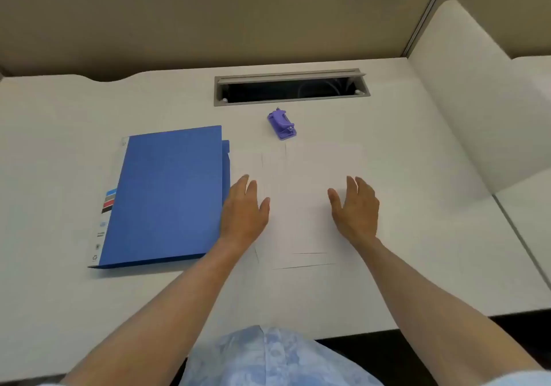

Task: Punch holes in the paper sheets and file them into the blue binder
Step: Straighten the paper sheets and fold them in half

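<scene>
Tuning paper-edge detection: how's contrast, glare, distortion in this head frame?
Head view: white paper sheets nearly vanish against the pale desk, only faint edge lines; lighting soft and even, no glare; wide-angle bends the desk edges; slight overall softness; blue binder and purple hole punch stand out.

Bare forearms; pale blue, cloud-patterned garment at the torso

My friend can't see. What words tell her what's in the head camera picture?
Two bare hands, left hand and right hand, spread open over loose white paper sheets on a pale desk. A closed blue binder lies to their left, and a small purple hole punch sits just beyond the sheets.
</scene>
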Available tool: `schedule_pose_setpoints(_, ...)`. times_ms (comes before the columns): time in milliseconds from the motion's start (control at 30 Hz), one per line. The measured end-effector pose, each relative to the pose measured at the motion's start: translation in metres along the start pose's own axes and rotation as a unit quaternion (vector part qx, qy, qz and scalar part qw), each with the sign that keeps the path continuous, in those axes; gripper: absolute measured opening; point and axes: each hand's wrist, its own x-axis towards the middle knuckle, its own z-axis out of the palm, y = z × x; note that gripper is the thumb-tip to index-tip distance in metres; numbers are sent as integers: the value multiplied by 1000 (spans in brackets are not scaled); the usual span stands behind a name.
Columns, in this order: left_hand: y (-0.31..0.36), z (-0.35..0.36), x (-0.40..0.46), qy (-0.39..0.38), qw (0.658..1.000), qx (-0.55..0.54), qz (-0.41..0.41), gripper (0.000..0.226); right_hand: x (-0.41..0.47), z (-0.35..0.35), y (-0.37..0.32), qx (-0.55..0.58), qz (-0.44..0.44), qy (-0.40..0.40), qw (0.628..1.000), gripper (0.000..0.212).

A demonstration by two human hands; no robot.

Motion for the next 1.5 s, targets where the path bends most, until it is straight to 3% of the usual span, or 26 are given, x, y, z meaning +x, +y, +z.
schedule_pose_setpoints(100, 11, 10, -3, -30, 993, -67, -93, 60, 0, -2, 6, 6, 67, 46, 997, 57)
schedule_pose_setpoints(300, 16, 31, -7, -74, 970, -73, -219, 83, -4, -6, 16, -61, 158, -7, 986, 73)
schedule_pose_setpoints(767, 23, 36, -1, -63, 966, -76, -241, 88, 5, -8, 10, -36, 189, -43, 980, 94)
schedule_pose_setpoints(1000, 26, 32, 0, -41, 953, -145, -264, 93, 6, -13, 6, 60, 217, -60, 972, 76)
schedule_pose_setpoints(1200, 23, 30, 2, -46, 937, -207, -278, 91, 4, -18, 13, 135, 232, -95, 959, 75)
schedule_pose_setpoints(1367, 20, 29, 0, -62, 930, -249, -262, 97, -2, -19, 15, 149, 229, -101, 957, 76)
schedule_pose_setpoints(1500, 15, 31, -11, -70, 922, -279, -258, 90, -12, -19, 12, 95, 215, -111, 966, 74)
